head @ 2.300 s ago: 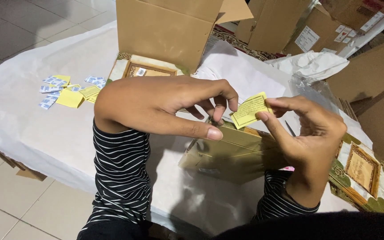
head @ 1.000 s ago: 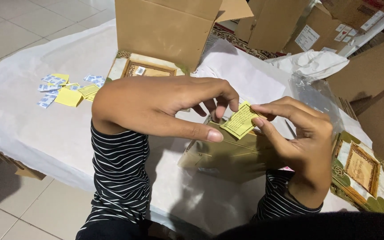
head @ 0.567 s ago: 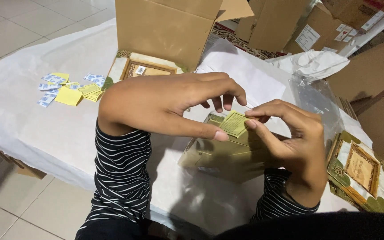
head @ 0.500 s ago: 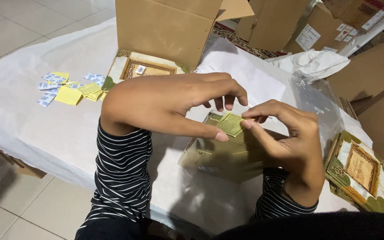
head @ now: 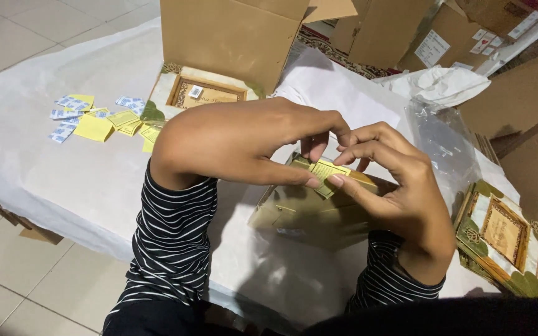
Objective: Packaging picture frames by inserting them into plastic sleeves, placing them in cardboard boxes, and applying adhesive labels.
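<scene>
My left hand (head: 250, 143) and my right hand (head: 400, 199) meet over a small yellow paper slip (head: 327, 172). Both thumbs and forefingers pinch or press the slip against the top edge of a flat gold-coloured frame (head: 300, 218), which lies on the white-covered table (head: 63, 180). Both forearms wear black-and-white striped sleeves. My hands hide part of the frame's upper edge.
An open cardboard box (head: 231, 37) stands behind, with a framed picture (head: 203, 93) lying in front of it. Several yellow and blue-white slips (head: 94, 118) lie at the left. A clear plastic bag (head: 443, 143), stacked ornate frames (head: 502, 236) and more cartons (head: 393, 31) are at the right.
The yellow slip, earlier held up in my right hand, has come down onto the gold frame. My hands have closed in together over it.
</scene>
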